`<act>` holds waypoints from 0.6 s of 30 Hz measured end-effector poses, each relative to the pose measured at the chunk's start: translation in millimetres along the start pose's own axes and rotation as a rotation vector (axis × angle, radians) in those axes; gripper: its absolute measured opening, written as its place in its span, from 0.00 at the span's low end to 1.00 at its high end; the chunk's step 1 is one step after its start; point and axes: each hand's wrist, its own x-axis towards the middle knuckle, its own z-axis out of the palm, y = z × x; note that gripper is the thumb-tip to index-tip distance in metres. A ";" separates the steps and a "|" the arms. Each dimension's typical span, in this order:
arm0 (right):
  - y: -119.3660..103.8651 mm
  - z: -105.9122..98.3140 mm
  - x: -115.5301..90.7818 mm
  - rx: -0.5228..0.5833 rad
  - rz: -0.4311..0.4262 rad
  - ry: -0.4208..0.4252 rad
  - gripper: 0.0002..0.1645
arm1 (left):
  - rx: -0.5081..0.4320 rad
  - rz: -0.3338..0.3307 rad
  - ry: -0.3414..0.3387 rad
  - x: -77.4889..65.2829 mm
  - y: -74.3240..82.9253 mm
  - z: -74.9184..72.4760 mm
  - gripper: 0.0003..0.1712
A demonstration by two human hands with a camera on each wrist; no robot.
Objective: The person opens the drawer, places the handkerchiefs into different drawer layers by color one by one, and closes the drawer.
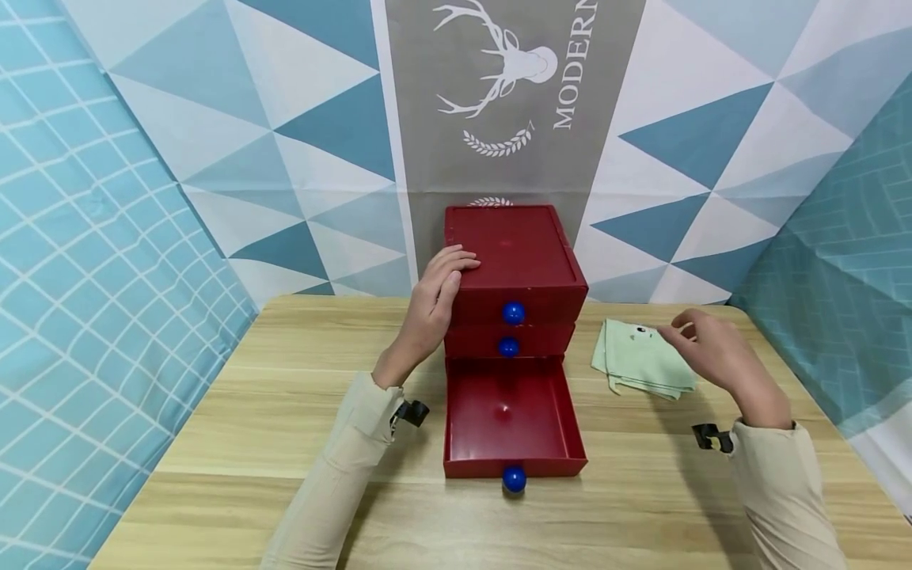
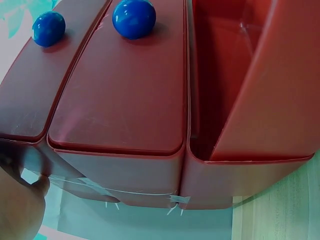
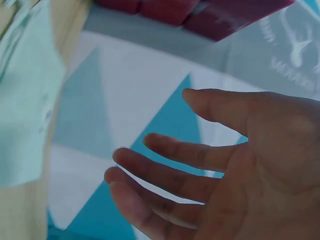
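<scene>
A dark red three-drawer cabinet (image 1: 509, 245) stands on the table with its bottom drawer (image 1: 499, 431) pulled out and nothing lying in it. My left hand (image 1: 431, 305) rests on the cabinet's upper left edge, fingers laid over the top. The left wrist view shows the thumb side of that hand against the cabinet's side wall. Above a folded pale green cloth (image 1: 641, 364) hovers my right hand (image 1: 712, 348), holding nothing. In the right wrist view its fingers (image 3: 175, 182) are spread and loosely bent, with the cloth off to the left.
Blue round knobs sit on the drawer fronts, the lowest knob (image 1: 514, 479) reaching nearest me. The wooden table (image 1: 285, 475) backs onto a patterned wall covering (image 1: 335, 119). Thin ties and clear tape (image 2: 182, 199) run along the cabinet's side.
</scene>
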 end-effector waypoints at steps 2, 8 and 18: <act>9.6 2.1 3.7 -0.015 0.021 -0.010 0.36 | -0.009 0.014 0.003 0.3 1.8 -0.1 0.19; 42.4 13.8 13.1 -0.042 0.122 -0.067 0.45 | -0.019 0.021 -0.001 1.7 2.9 1.1 0.18; 83.1 37.5 19.4 -0.016 0.294 -0.187 0.46 | -0.008 0.009 0.002 0.3 0.0 2.0 0.19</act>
